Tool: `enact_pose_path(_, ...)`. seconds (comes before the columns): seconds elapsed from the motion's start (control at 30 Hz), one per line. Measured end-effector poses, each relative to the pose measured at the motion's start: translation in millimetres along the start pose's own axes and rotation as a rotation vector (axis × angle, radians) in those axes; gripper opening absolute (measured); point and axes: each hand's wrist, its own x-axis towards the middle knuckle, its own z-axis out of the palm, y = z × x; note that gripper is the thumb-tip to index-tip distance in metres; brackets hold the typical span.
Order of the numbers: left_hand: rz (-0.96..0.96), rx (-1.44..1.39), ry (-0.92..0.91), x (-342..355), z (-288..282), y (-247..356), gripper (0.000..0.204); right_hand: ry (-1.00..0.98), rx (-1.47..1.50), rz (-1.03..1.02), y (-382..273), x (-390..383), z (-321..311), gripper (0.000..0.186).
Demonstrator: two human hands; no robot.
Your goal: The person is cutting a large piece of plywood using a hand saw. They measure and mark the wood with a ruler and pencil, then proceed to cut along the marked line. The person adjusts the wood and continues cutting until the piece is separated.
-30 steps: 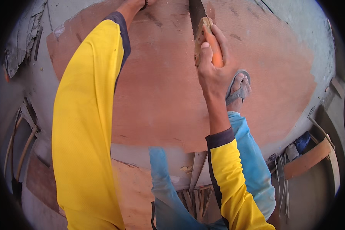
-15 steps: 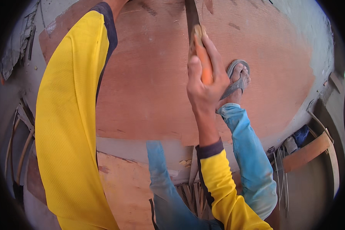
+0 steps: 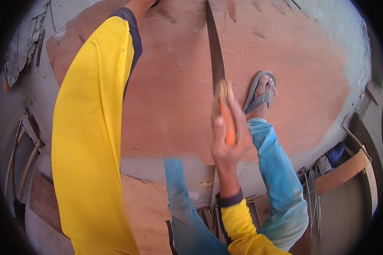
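I grip a hand saw [image 3: 216, 51] by its worn wooden and orange handle with my right hand [image 3: 230, 142], closed round it and blurred by motion. The dark blade runs up from the handle to the top of the picture, over a reddish plywood sheet [image 3: 293, 59]. My left hand [image 3: 147, 3] is at the upper edge of the picture, on or just over the plywood left of the blade; its fingers are cut off. My right foot [image 3: 261, 91], in a grey sandal, rests on the sheet right of the saw.
A lighter board [image 3: 142, 204] lies below the sheet, on grey floor [image 3: 38, 238]. Sticks [image 3: 27, 170] lean at the left, under a torn grey scrap [image 3: 21, 51]. At the right are a curved board strip [image 3: 340, 174], blue cloth [image 3: 334, 153] and thin wires [image 3: 315, 204].
My right hand and the saw have been pulled down toward my body, so more blade shows. My left arm shifted left and then partly back; my right foot stays on the sheet.
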Motion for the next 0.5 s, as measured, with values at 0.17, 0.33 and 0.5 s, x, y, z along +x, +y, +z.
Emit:
enact_pose_path(0.17, 0.079, 0.021, 0.077, -17, -10, 10, 0.045, 0.05, 0.141, 0.164, -9, -45, -19, 0.041)
enact_pose_path(0.33, 0.077, -0.042, 0.091, -7, -1, 18, 0.045, 0.085, 0.034, -0.078, 23, 65, 41, 0.04)
enact_pose_path(0.5, 0.023, -0.014, 0.022, -12, -17, 14, 0.045, -0.019, 0.007, 0.136, -17, -87, -37, 0.04)
